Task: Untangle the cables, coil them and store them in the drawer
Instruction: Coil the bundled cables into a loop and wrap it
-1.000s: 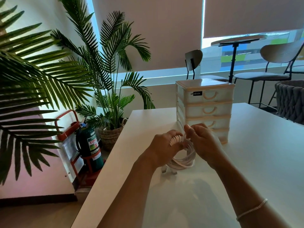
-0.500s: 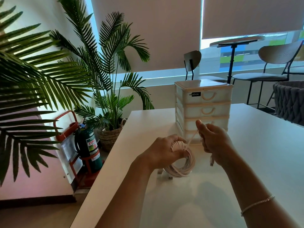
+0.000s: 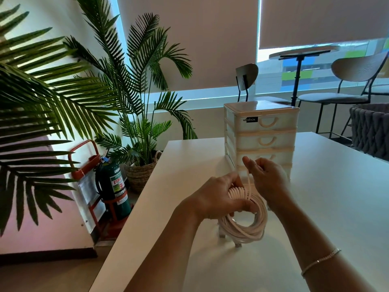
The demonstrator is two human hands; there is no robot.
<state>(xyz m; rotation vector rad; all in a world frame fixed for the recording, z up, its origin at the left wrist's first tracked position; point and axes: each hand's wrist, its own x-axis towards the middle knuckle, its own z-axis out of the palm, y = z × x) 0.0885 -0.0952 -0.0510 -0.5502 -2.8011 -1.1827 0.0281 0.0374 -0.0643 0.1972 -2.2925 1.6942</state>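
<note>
Two hands, one cable coil, one drawer unit, two palms, two chairs, one extinguisher

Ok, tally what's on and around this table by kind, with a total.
Drawer unit: 1
White cable coil: 1
Chairs: 2
Potted palm: 1
Fire extinguisher: 1
Round side table: 1
Total: 7
</note>
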